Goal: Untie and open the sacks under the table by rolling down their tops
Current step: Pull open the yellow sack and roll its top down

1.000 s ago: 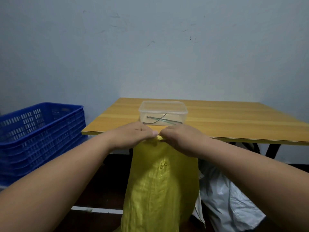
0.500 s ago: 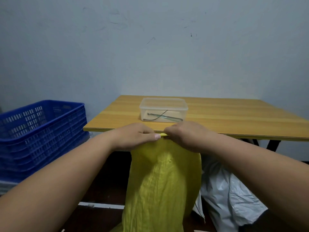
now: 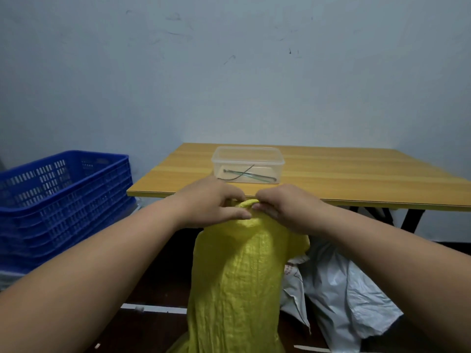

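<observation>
A pale blue-grey wall [image 3: 229,85], scuffed in places, fills the background, and a dark floor [image 3: 158,281] is seen below it. At the far left a blue slatted crate [image 3: 61,200] is stacked on another of the same kind, just beside the left end of the table [image 3: 356,179]. The table has a wood-grain top and dark legs at its right side.

The left hand [image 3: 216,202] is held in front of the table's near edge, its fingers [image 3: 235,214] curled over and pinching the gathered top of the yellow sack [image 3: 239,281]. A small fold of yellow cloth is seen standing up between the two hands. The sack stands upright on the floor at the table's front edge, in the middle of the view, its woven cloth creased lengthwise.

Behind the hands, on the table near its front edge, a clear tub [image 3: 248,164] is set, and thin dark wire-like pieces are seen lying in its bottom; what they are cannot be told.

The right hand [image 3: 285,207] is met almost fingertip to fingertip with the left, its fingers likewise clamped on the sack's top. To the right of the yellow sack, touching it, a white sack [image 3: 351,296] lies slumped on the floor under the table, crumpled.
</observation>
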